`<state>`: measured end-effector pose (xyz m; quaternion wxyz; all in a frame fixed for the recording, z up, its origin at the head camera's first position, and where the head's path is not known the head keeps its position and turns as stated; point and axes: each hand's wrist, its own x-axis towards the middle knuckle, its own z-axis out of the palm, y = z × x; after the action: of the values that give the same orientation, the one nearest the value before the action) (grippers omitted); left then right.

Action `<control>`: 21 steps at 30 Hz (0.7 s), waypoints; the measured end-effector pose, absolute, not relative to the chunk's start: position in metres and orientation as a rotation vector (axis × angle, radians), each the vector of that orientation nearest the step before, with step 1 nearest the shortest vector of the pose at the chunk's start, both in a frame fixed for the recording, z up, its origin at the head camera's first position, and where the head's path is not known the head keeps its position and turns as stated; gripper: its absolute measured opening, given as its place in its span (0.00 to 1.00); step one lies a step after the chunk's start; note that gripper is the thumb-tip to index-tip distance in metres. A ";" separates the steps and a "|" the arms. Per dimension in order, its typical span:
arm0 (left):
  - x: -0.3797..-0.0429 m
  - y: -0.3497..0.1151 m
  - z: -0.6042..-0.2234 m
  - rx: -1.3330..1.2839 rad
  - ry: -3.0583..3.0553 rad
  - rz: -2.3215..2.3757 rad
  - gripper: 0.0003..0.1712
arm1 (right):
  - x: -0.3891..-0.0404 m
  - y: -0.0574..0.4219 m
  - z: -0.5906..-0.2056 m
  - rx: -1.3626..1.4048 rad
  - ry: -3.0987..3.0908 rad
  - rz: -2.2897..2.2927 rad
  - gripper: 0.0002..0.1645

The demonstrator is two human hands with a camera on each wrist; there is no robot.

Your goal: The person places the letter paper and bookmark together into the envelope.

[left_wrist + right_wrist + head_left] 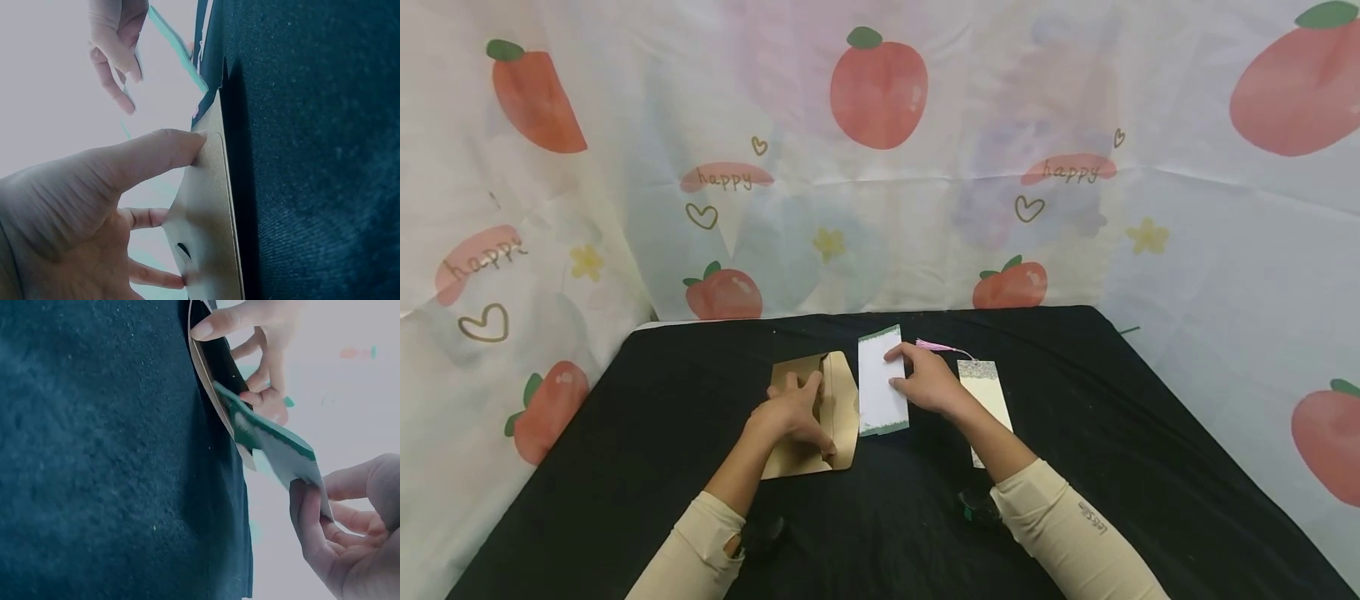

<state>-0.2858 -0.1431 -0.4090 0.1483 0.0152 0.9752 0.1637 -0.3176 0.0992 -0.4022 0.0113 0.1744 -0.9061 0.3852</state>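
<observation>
A kraft-brown envelope (pixel 847 408) lies on the black cloth with its flap side to the right. My left hand (pixel 790 410) rests on it with spread fingers, the thumb (pixel 181 149) pressing near the envelope's edge in the left wrist view. Just right of the flap, my right hand (pixel 928 379) pinches a folded sheet of white letter paper (pixel 880 392) with green borders. The right wrist view shows the thumb on one face of the letter paper (pixel 281 456) and fingers on the other. Its far end overlaps the envelope's flap there.
A cream card (pixel 979 385) with a patterned top band and a pink tassel (pixel 934 345) lies to the right, partly behind my right forearm. Black cloth (pixel 1120 467) covers the table. A fruit-printed curtain (pixel 880 233) stands around its back and sides.
</observation>
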 end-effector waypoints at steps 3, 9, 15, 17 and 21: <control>-0.288 -0.143 -0.412 0.035 2.798 0.474 0.52 | -0.316 0.097 -0.405 0.544 -2.823 1.339 0.22; -0.294 -0.146 -0.418 0.058 2.801 0.510 0.52 | -0.315 0.091 -0.412 0.536 -2.823 1.534 0.27; -0.297 -0.148 -0.420 0.084 2.805 0.498 0.54 | -0.316 0.085 -0.418 0.510 -2.795 1.616 0.29; -0.297 -0.148 -0.421 0.097 2.806 0.497 0.55 | -0.317 0.083 -0.421 0.505 -2.787 1.615 0.28; -0.298 -0.149 -0.423 0.113 2.804 0.491 0.56 | -0.316 0.080 -0.425 0.487 -2.774 1.616 0.25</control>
<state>-0.2981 -0.1486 -0.4229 0.1459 0.0392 0.9737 0.1706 -0.3159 0.0796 -0.4250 -0.0526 0.1498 -0.8531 0.4970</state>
